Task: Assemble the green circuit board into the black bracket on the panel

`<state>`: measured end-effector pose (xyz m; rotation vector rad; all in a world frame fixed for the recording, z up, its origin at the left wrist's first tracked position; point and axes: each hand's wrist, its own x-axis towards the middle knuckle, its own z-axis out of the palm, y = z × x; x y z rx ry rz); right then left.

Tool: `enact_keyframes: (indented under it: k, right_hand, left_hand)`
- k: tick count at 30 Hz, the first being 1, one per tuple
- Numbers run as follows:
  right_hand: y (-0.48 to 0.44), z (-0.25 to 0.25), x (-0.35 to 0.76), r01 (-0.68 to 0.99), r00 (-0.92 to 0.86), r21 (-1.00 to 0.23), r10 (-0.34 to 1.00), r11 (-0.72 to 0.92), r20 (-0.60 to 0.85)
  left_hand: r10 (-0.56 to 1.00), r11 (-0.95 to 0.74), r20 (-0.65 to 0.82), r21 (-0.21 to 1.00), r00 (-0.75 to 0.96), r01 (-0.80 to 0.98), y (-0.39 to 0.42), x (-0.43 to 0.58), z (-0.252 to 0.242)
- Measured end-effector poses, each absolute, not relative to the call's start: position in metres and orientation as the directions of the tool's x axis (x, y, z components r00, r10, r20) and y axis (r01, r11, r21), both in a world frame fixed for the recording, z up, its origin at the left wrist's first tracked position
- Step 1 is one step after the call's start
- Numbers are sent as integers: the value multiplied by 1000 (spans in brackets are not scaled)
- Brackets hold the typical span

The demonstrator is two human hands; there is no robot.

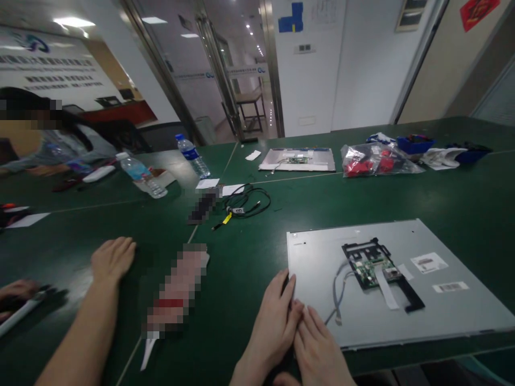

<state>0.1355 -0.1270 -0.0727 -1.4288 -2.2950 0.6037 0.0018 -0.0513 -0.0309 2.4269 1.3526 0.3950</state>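
My left hand (276,316) and my right hand (319,348) lie side by side at the near left corner of a grey metal panel (442,316) on the green table (249,257). Both are open with fingers stretched flat. The left fingertips touch the panel's left edge, and the right fingers rest on its corner. A green circuit board (372,268) in a black frame sits on the panel, with a flat grey cable (337,292) curling from it toward my hands. White stickers (428,262) lie to the right of the board.
A co-worker's forearm and flat hand (112,260) lie at left; another hand (16,292) holds a white tool. Farther back are two water bottles (193,155), a coiled black cable (243,203), a second panel (298,159), a bag of red parts (374,160) and a blue bin (416,143).
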Motion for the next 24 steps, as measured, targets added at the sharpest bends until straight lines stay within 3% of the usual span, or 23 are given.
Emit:
enact_keyframes:
  k: [6, 17, 24]
  right_hand:
    - [-136, -62, 126, 738, -414, -576, 910, 352, 26]
    - [-138, -42, 86, 691, -469, -573, 877, 440, 106]
    - [-153, -28, 112, 684, -530, -462, 820, 564, 217]
  left_hand:
    - [852, -515, 69, 294, 519, 805, -58, -3, -27]
    - [898, -441, 87, 158, 432, 884, -71, -50, -24]
    - [910, -409, 123, 101, 397, 907, -70, -66, -27]
